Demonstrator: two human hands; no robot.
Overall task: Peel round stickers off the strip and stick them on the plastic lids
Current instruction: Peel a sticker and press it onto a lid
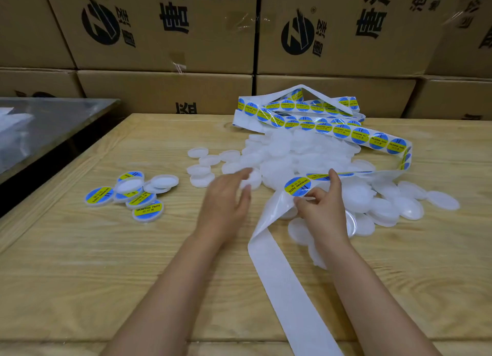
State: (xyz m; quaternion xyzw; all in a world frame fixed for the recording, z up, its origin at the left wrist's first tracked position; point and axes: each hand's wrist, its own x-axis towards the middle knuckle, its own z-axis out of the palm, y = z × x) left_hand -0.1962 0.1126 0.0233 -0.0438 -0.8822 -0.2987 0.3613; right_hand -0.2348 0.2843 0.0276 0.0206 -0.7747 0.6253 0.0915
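Head view: strip pinched just under a sticker

From my remote seat I saw the strip (pixel 277 270) rise from the near table edge to the right hand (pixel 323 209). That hand pinched it between thumb and curled fingers, just below one round sticker (pixel 297 186), with the index finger raised behind the backing. Farther on, the strip lay in loose coils over the heap of plain lids (pixel 292 147). The left hand (pixel 226 198) reached a lid at the heap's left edge. It was blurred, so I could not tell whether it gripped. Stickered lids (pixel 147 211) lay well to the left on the wooden table (pixel 80 262), with cardboard boxes (pixel 165 30) stacked behind.
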